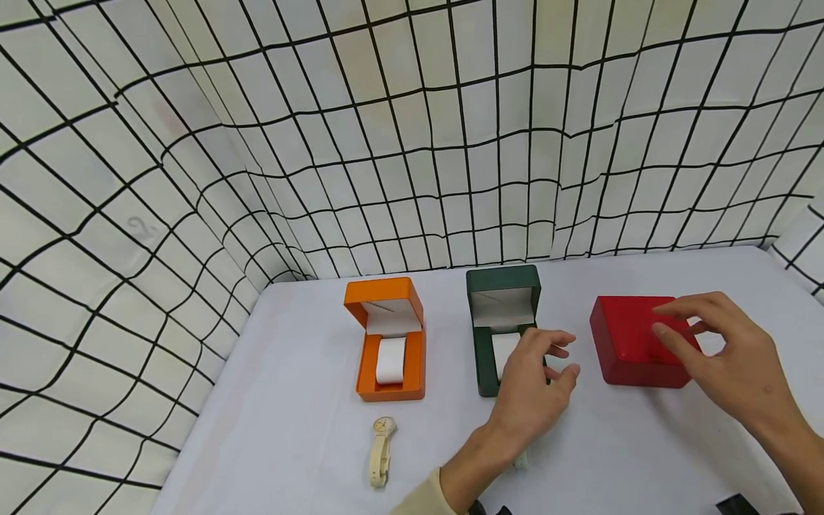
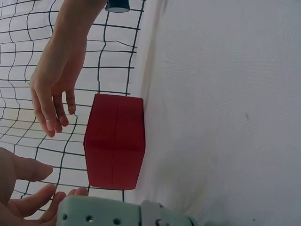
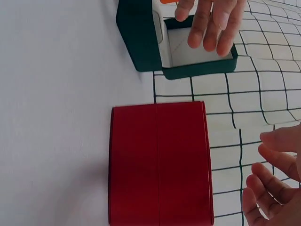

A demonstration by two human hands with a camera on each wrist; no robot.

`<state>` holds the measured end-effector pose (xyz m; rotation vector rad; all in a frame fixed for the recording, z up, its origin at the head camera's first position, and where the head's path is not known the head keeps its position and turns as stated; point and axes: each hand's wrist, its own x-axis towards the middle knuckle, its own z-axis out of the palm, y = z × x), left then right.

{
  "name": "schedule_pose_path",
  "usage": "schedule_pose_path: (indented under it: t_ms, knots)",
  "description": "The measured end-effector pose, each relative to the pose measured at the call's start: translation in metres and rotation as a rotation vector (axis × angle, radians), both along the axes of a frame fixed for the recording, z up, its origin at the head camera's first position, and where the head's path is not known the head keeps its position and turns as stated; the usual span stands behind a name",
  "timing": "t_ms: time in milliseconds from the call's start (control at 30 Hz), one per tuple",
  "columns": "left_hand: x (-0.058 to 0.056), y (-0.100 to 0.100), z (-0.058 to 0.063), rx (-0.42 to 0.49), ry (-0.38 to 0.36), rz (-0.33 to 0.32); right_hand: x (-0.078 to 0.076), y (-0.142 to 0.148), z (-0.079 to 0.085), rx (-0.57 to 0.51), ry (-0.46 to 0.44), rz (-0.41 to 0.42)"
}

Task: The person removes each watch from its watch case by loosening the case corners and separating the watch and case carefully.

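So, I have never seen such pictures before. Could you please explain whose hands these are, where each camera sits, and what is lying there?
There is no machine, only a person's bare left hand and right hand. The wide picture comes from a camera on the head; the other two, from one on each wrist. On the white table are an open orange box, an open green box, a closed red box and a pale watch. Neither hand appears to hold anything.

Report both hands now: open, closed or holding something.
Left hand: open, holding nothing, near the green box.
Right hand: open, holding nothing, near the red box.
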<state>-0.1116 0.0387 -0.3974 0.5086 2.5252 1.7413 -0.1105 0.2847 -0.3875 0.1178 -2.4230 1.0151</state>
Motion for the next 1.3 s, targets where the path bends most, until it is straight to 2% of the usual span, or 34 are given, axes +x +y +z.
schedule_pose_path:
  t_ms: [367,567,967,1300]
  knots:
    - [0.003,0.009,-0.001,-0.007,-0.086,-0.029,-0.006,0.021,-0.007,0.091,-0.105,-0.004]
    - [0.005,0.015,-0.003,-0.030,-0.099,-0.045,-0.009,0.028,-0.012,0.120,-0.152,0.013]
    - [0.007,0.027,-0.004,-0.085,-0.207,-0.034,-0.013,0.039,-0.022,0.113,-0.282,0.103]
    - [0.006,0.038,-0.008,-0.125,-0.202,-0.053,-0.018,0.043,-0.035,0.093,-0.306,0.202]
